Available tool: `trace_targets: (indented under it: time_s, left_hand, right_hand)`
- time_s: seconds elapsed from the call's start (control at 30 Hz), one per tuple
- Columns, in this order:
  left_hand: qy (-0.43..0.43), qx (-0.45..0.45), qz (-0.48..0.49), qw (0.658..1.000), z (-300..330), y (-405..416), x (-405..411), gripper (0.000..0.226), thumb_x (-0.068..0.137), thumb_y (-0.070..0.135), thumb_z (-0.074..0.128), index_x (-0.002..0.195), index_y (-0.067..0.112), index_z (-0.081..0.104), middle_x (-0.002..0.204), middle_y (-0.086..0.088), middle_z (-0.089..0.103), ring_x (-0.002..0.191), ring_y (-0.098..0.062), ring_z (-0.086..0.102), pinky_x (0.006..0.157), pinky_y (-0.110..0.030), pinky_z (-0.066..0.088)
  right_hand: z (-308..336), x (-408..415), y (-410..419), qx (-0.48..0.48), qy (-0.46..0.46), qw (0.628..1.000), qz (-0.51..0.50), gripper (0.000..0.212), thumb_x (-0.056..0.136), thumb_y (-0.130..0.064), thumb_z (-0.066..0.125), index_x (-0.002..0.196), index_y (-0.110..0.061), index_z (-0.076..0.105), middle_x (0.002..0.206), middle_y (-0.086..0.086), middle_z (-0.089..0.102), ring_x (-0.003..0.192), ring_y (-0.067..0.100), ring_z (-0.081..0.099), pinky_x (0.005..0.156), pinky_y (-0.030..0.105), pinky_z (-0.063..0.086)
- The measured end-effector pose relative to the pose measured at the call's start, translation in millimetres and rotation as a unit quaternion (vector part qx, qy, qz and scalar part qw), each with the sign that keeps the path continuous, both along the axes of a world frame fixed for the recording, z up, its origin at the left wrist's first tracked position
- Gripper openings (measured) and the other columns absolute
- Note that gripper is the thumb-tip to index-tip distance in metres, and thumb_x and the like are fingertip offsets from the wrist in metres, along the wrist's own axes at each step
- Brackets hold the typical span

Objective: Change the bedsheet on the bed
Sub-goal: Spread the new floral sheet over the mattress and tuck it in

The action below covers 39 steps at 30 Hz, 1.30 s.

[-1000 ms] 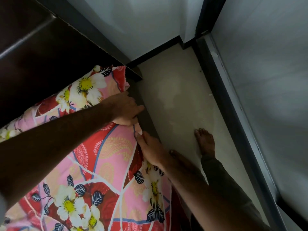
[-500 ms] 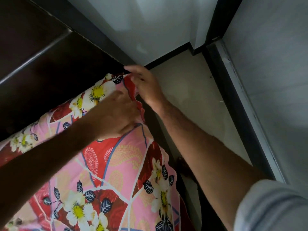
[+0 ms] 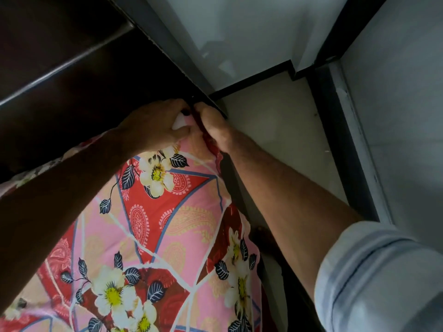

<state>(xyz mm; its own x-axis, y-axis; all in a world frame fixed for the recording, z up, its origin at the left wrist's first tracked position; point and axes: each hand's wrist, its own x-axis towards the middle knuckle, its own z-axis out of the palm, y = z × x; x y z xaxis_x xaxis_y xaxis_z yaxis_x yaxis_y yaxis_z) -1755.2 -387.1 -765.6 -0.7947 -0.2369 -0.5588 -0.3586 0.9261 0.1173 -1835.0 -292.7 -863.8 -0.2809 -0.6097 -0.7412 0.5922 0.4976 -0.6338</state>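
A pink and red floral bedsheet covers the mattress from the lower left up to the bed's far right corner. At that corner my left hand and my right hand meet, both closed on the sheet's corner right against the dark wooden headboard. The cloth is bunched between the fingers, and a small white patch shows under my left hand. The sheet's edge hangs over the right side of the mattress.
A narrow strip of beige floor runs between the bed's dark side rail and a dark-framed wall or door on the right. A pale wall with a black skirting stands behind the headboard. A foot shows beside the bed.
Both hands have moved up along the sheet to the headboard corner. My right hand came from the mattress's side edge, and my left hand slid forward to join it there.
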Motion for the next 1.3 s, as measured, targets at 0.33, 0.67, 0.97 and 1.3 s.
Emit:
trace_targets:
  time_s: [0.33,0.67,0.97,1.3]
  left_hand:
    - [-0.158,-0.05,-0.042,0.985,-24.8,20.7,-52.3,0.035,0.102,0.034,0.049,0.126,0.013,0.061,0.119,-0.017,0.067,0.107,-0.034,0.062,0.086,-0.038,0.046]
    - [-0.231,-0.317,-0.269,0.88,-38.6,95.6,-28.8,0.072,0.089,0.065,0.056,0.14,0.016,0.045,0.129,-0.019,0.059,0.116,-0.037,0.058,0.108,-0.06,0.037]
    - [-0.218,-0.069,-0.444,0.866,15.6,244.0,138.4,0.052,0.102,0.052,0.043,0.139,0.016,0.051,0.143,-0.016,0.052,0.133,-0.042,0.045,0.113,-0.062,0.025]
    - [-0.252,-0.113,-0.464,0.842,-23.3,258.9,111.1,0.049,0.101,0.057,0.039,0.135,0.025,0.053,0.14,-0.005,0.052,0.128,-0.031,0.05,0.108,-0.05,0.037]
  right_hand:
    - [3.4,-9.0,54.9,-0.009,0.04,0.991,0.13,0.033,0.102,-0.019,0.048,0.129,-0.004,0.06,0.11,0.009,0.062,0.098,0.02,0.061,0.07,0.021,0.048]
    - [-0.9,99.7,275.3,0.08,0.11,0.987,-0.081,0.026,0.103,-0.014,0.046,0.125,-0.025,0.056,0.12,-0.006,0.06,0.106,0.002,0.059,0.088,0.024,0.049]
    - [89.2,248.9,337.5,-0.066,0.146,0.987,-0.024,0.048,0.106,-0.037,0.043,0.152,-0.037,0.03,0.151,-0.021,0.038,0.141,0.004,0.038,0.112,0.029,0.036]
    - [21.3,253.2,322.1,0.016,0.113,0.991,-0.066,0.04,0.1,-0.052,0.038,0.128,-0.029,0.054,0.124,-0.001,0.056,0.116,0.017,0.054,0.099,0.051,0.045]
